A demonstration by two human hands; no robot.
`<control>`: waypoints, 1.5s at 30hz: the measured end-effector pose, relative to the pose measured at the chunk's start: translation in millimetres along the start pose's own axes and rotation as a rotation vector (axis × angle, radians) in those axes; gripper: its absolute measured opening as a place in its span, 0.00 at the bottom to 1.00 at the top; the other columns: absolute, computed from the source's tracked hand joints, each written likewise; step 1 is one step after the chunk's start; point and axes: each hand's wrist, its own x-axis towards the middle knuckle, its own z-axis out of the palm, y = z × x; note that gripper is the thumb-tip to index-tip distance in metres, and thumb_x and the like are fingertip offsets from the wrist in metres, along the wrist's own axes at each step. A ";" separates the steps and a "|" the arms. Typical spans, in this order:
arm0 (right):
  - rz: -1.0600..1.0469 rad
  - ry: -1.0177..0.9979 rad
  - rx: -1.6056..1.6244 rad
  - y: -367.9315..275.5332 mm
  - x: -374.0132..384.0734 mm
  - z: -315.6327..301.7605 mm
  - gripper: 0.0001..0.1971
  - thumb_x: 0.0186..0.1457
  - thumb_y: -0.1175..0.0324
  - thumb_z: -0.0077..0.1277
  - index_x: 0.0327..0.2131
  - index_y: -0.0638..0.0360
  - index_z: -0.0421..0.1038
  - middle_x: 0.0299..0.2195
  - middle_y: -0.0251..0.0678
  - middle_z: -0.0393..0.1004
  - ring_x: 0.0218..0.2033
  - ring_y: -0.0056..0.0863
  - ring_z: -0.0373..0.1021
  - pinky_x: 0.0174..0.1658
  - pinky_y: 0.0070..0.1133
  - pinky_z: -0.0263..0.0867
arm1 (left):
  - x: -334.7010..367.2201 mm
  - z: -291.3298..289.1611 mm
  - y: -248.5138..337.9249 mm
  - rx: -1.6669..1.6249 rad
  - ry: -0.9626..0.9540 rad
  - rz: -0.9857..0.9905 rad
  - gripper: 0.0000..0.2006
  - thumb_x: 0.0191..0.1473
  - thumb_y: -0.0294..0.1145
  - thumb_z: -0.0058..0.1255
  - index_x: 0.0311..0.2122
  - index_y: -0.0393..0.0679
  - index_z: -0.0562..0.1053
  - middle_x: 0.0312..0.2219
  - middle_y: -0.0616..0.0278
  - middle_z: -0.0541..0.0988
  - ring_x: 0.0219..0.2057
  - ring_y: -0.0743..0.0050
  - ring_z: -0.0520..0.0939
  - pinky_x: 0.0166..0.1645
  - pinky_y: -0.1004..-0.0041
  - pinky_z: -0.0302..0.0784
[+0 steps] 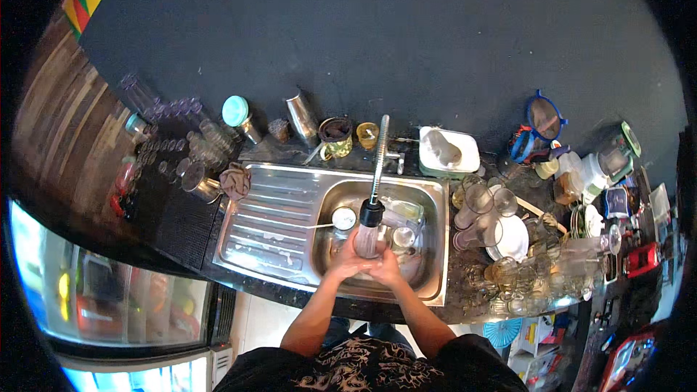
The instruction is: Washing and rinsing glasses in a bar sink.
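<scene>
Spray tap over the basin of a steel sink, its black head hanging from a coiled metal neck and pointing down at your hands. Your left hand and right hand meet inside the basin, just below the head, with the fingers curled inward. Whether your hands grip an object cannot be told; the translucent shape between them and the head may be water or glass. In the basin, a round white-topped item lies to your left, and clear glassware to your right. Left of the basin extends the ridged drainboard, with a crumpled brown cloth at its far-left corner. Behind the sink you see a metal tumbler, a patterned mug and a white tub. To your right, white plates and drinking glasses crowd the dark counter.
</scene>
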 end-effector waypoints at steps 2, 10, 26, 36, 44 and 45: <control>0.018 -0.004 0.067 -2.7 4.4 12.5 0.28 0.34 0.67 0.65 0.43 0.64 0.69 0.36 0.38 0.75 0.38 0.24 0.71 0.45 0.24 0.66 | -6.9 -19.6 17.1 0.115 -0.057 0.091 0.51 0.29 0.23 0.69 0.60 0.45 0.52 0.53 0.58 0.64 0.55 0.66 0.64 0.56 0.64 0.61; 0.226 -0.023 0.052 -3.5 10.6 27.9 0.19 0.32 0.74 0.63 0.34 0.62 0.73 0.32 0.33 0.76 0.34 0.21 0.72 0.40 0.21 0.67 | -36.0 -81.0 44.8 0.165 0.028 -0.179 0.44 0.35 0.26 0.65 0.60 0.52 0.56 0.56 0.57 0.63 0.59 0.60 0.59 0.58 0.55 0.55; 0.043 0.296 -0.052 -2.9 -11.4 42.2 0.21 0.30 0.78 0.62 0.32 0.60 0.67 0.34 0.34 0.71 0.32 0.22 0.68 0.39 0.22 0.65 | -25.6 -99.8 30.3 -0.034 -0.127 -0.161 0.31 0.45 0.22 0.55 0.57 0.46 0.61 0.52 0.55 0.67 0.54 0.64 0.65 0.56 0.66 0.65; 0.086 0.285 -0.153 18.4 -20.0 6.9 0.32 0.31 0.73 0.63 0.46 0.65 0.67 0.37 0.33 0.73 0.38 0.23 0.68 0.44 0.20 0.63 | -22.7 -119.9 40.3 0.002 -0.161 -0.214 0.25 0.52 0.29 0.49 0.56 0.49 0.62 0.49 0.58 0.71 0.47 0.75 0.71 0.49 0.75 0.66; 0.158 0.251 0.104 1.5 -24.3 14.4 0.34 0.29 0.75 0.62 0.47 0.62 0.66 0.36 0.33 0.72 0.39 0.25 0.67 0.45 0.22 0.63 | -23.7 -120.3 37.4 -0.006 -0.218 -0.268 0.24 0.52 0.30 0.50 0.56 0.50 0.63 0.47 0.61 0.72 0.46 0.78 0.72 0.48 0.75 0.66; 0.204 0.235 0.177 -0.4 -25.2 15.2 0.36 0.29 0.75 0.62 0.50 0.63 0.65 0.37 0.35 0.73 0.41 0.26 0.67 0.46 0.22 0.63 | -24.7 -118.4 37.7 0.001 -0.227 -0.272 0.24 0.52 0.31 0.50 0.56 0.50 0.63 0.47 0.61 0.72 0.46 0.77 0.72 0.48 0.75 0.66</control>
